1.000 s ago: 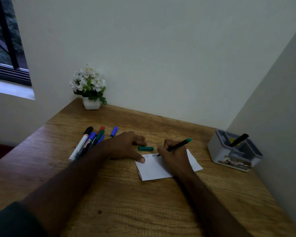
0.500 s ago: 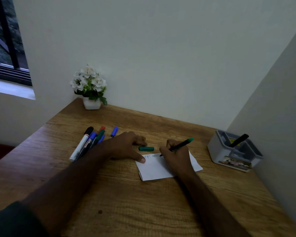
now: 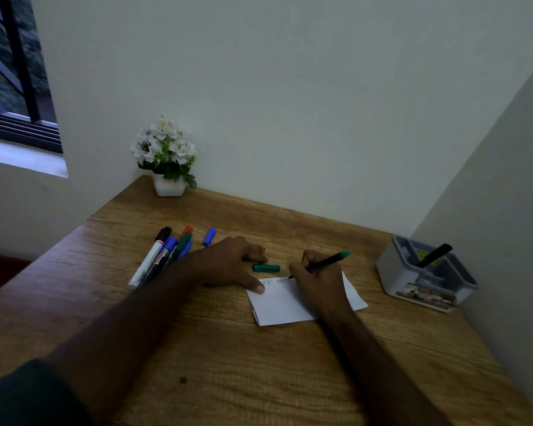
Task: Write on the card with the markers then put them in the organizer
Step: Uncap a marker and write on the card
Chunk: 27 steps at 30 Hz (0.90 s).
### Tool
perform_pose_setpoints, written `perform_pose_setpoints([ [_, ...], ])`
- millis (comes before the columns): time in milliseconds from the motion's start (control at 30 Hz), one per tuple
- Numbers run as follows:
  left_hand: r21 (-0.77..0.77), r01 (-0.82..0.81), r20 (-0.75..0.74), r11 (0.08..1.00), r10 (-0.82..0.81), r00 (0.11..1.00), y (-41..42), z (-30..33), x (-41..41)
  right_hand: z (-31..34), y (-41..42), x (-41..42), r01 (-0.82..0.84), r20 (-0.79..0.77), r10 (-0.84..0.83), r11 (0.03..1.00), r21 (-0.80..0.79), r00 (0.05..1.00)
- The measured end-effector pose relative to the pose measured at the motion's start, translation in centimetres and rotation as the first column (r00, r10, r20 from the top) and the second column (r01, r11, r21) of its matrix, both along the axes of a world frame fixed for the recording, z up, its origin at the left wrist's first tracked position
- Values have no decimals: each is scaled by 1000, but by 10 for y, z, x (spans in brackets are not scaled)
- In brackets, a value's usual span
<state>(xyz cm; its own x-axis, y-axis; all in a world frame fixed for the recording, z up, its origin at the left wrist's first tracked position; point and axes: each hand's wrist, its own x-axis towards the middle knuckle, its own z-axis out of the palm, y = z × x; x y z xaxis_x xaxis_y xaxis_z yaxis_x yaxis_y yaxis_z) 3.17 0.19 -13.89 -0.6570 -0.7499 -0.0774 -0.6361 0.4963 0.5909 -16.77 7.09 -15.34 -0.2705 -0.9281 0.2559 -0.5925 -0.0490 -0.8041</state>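
The wooden desk [image 3: 228, 379] runs into the corner, a flower pot [image 3: 169, 188] at its back. The grey organizer [image 3: 413, 281] by the side wall holds one black marker [image 3: 434, 255]. Spare markers [image 3: 163, 256] lie bunched at the left. The left hand [image 3: 225, 265] lies flat, thumb pressing the white card [image 3: 285, 305]. The right hand [image 3: 319, 279] pinches a green marker [image 3: 330, 262], tip on the card. Its green cap [image 3: 266, 267] lies just beyond the card.
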Motion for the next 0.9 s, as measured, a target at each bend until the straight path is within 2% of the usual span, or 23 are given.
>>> perform_pose_setpoints([
  [133, 14, 0, -8, 1000, 0, 1000, 1, 2, 0, 1, 1, -5, 61, 62, -58, 997, -49, 996],
  [333, 16, -2, -7, 1000, 2, 1000, 1, 2, 1, 2, 2, 0, 29, 32, -30, 1000, 12, 999],
  [900, 27, 0, -17, 1000, 0, 1000, 5, 6, 0, 2, 2, -2, 58, 66, -57, 998, -6, 996],
])
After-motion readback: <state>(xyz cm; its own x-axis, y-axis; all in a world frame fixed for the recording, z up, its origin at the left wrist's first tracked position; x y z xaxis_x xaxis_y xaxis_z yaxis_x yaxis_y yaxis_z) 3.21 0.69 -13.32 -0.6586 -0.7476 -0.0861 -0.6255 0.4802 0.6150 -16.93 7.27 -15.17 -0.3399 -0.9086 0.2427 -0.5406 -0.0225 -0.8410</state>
